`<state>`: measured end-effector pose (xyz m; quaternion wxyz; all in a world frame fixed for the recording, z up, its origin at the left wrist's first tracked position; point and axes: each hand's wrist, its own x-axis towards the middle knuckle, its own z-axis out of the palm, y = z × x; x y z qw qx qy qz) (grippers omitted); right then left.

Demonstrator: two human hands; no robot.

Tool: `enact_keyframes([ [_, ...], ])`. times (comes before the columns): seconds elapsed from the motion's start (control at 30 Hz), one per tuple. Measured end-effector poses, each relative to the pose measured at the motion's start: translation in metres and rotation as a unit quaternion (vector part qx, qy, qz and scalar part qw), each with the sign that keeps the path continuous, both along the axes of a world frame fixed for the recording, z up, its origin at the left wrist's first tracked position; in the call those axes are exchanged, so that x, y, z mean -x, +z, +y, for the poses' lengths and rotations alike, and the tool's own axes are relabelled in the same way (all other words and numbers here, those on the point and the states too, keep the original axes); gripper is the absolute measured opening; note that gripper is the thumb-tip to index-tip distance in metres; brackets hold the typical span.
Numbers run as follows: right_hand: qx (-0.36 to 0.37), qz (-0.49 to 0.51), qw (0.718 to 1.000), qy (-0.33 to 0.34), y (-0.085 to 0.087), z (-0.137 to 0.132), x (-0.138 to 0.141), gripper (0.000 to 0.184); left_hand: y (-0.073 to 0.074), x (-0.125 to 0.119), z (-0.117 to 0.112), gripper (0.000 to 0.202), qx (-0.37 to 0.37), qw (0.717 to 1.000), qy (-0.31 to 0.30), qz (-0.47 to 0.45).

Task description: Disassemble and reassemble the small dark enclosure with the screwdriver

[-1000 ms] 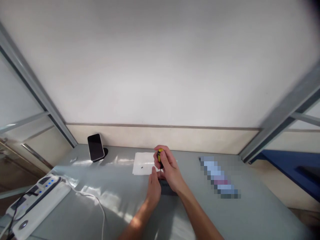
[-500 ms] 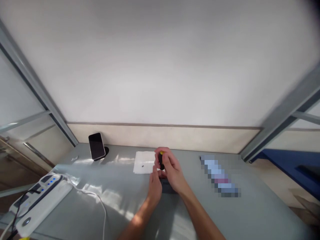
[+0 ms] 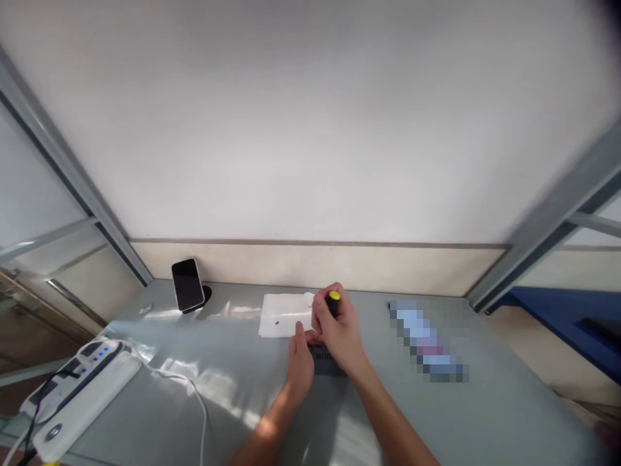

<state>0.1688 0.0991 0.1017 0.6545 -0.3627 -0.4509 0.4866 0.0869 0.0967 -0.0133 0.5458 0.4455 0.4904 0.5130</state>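
Note:
My right hand is closed around a screwdriver with a black handle and a yellow end cap. It stands nearly upright, and its tip is hidden by my fingers. Below it a dark grey box with vent slots rests on the table. My left hand holds the box at its left side, thumb up and fingers reaching over its far edge. Most of the box's top is covered by my hands. Just behind lies a white sheet of paper with a small black piece on it, too small to name.
On the grey table a phone leans on a stand at the back left. A white power strip with a cable lies at left. A blurred-out flat object is at right. A wall closes off the back.
My right hand and the screwdriver have shifted right, and the yellow cap now faces me more. More of the paper shows. The left hand keeps its place on the box.

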Motion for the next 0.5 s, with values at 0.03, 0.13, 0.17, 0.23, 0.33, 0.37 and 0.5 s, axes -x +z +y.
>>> enact_keyframes([
  [0.03,-0.004,0.028,0.999,-0.025,0.0,0.002,-0.006,0.042,0.004,0.0,-0.001,0.08,0.004,1.0,-0.005,-0.009],
  [0.13,-0.013,0.147,0.986,-0.079,0.004,0.007,-0.034,0.045,0.017,0.004,-0.005,0.065,-0.016,0.999,-0.023,-0.029],
  [0.17,-0.01,0.177,0.981,-0.081,0.004,0.008,-0.045,0.045,0.021,0.007,-0.006,0.053,-0.035,0.998,-0.043,-0.041],
  [0.23,0.003,0.211,0.973,-0.09,0.0,0.009,-0.068,0.045,0.026,0.014,-0.007,0.03,-0.074,0.989,-0.11,-0.065],
  [0.33,0.064,0.186,0.979,-0.048,-0.015,0.007,-0.094,0.045,0.026,0.022,-0.003,0.027,-0.103,0.977,-0.168,-0.084],
  [0.37,0.097,0.149,0.984,-0.015,-0.02,0.006,-0.099,0.046,0.026,0.024,-0.002,0.028,-0.106,0.976,-0.172,-0.083],
  [0.5,0.206,-0.127,0.963,0.118,-0.034,0.0,-0.111,0.045,0.024,0.028,0.005,0.022,-0.113,0.979,-0.166,-0.038],
])
